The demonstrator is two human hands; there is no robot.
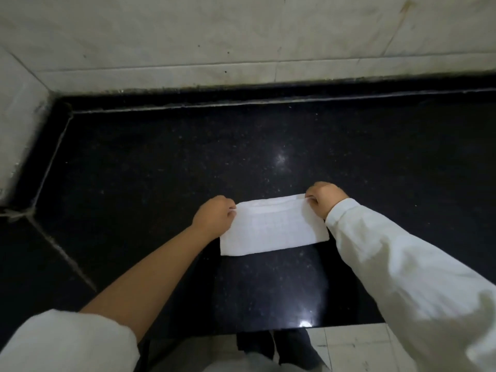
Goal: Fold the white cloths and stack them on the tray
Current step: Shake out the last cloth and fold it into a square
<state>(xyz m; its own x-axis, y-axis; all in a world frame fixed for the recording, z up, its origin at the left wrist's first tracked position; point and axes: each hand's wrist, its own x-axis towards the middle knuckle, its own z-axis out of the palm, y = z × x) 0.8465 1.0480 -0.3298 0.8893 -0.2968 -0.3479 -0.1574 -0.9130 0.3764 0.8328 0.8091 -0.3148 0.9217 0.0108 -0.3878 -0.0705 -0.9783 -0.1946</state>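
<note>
One white cloth lies on the black stone counter, folded into a wide rectangle with its far edge doubled over. My left hand pinches the cloth's far left corner. My right hand pinches its far right corner. Both hands hold that far edge taut between them. No tray is in view.
A pale tiled wall rises behind the counter and another at the left. The counter's front edge runs just below the cloth, with light floor tiles and my dark shoes beneath it.
</note>
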